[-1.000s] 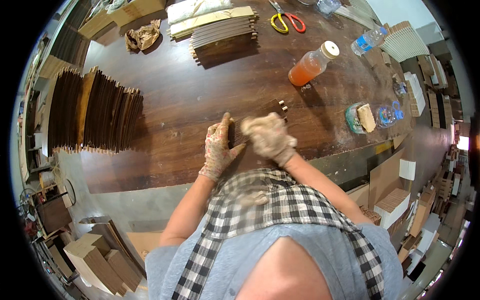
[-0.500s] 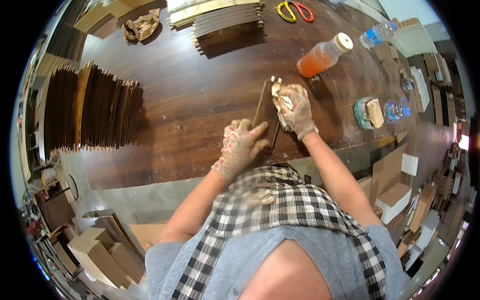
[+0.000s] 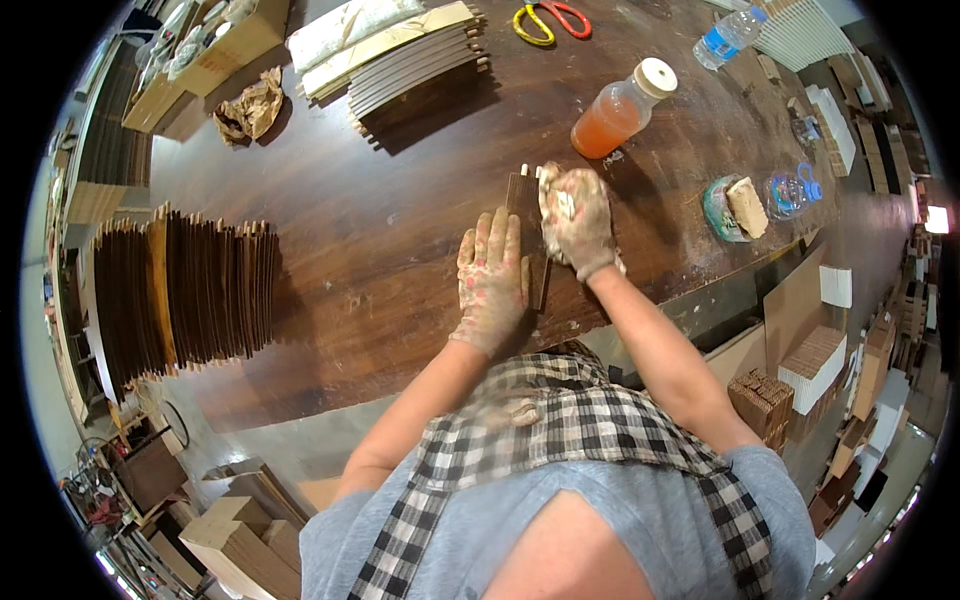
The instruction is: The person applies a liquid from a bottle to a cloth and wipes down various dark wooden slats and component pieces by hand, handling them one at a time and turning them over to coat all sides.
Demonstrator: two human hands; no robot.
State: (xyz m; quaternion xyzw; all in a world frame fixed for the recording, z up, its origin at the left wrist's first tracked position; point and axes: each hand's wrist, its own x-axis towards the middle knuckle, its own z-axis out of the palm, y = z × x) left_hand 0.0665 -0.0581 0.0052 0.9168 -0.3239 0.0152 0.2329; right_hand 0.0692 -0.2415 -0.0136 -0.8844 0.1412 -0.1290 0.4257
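A narrow dark-brown wooden board [image 3: 523, 196] with pale dowel ends at its far end lies on the brown table [image 3: 360, 250], close to the near edge. My left hand [image 3: 485, 290], in a spotted, stained glove, lies flat along the board's left side with its fingers stretched out. My right hand [image 3: 582, 220], also gloved, is closed round a crumpled off-white rag [image 3: 549, 184] at the board's right side. The right hand hides part of the board.
Stacked dark slats [image 3: 215, 300] stand at left, with another stack [image 3: 415, 78] at the back. Near them lies crumpled brown paper [image 3: 250, 107]. Scissors [image 3: 548, 22], a bottle of orange liquid [image 3: 606, 122], a green-labelled container [image 3: 722, 212] and clear bottles [image 3: 728, 40] occupy the right side.
My left hand has straightened its fingers and laid them along the board, which is turned more upright in view. My right hand keeps the rag, slightly lower. The whole view has shifted.
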